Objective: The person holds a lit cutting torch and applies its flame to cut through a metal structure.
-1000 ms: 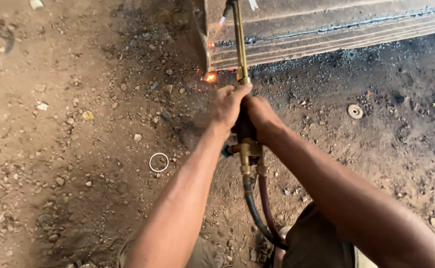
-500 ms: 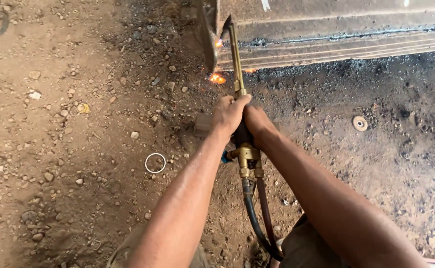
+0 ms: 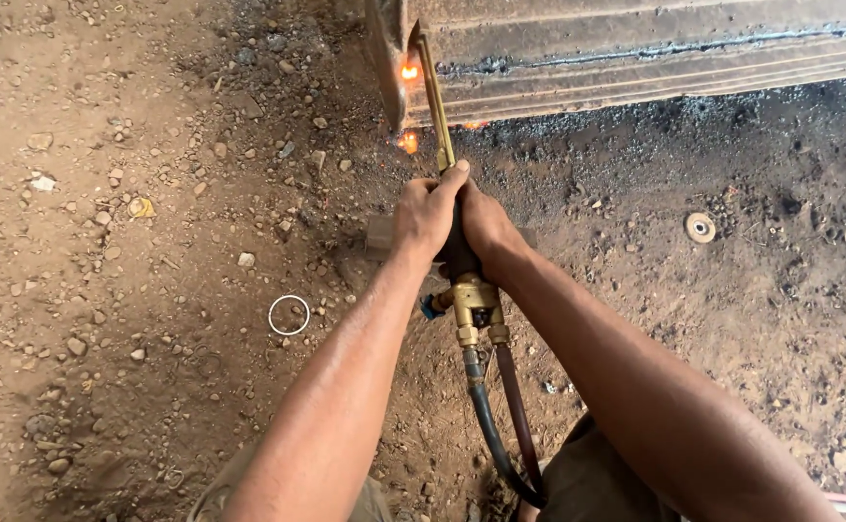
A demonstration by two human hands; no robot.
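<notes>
Bare dirt ground point(image 3: 133, 290), strewn with small stones, fills most of the view. Along the top lies a long rusty steel beam point(image 3: 655, 58) with a dark scorched line running its length. A brass cutting torch point(image 3: 439, 116) reaches up from the middle of the view to the beam's left end, where the metal glows orange point(image 3: 409, 72) and a spark or drip of hot metal, hard to tell which, shows just below. The left hand point(image 3: 425, 211) and right hand point(image 3: 486, 227) are both clenched around the torch's dark handle, side by side and touching. Two hoses point(image 3: 500, 416) trail down from its brass valves. A white ring point(image 3: 288, 315) and a round washer point(image 3: 700, 227) lie well apart on the ground.
</notes>
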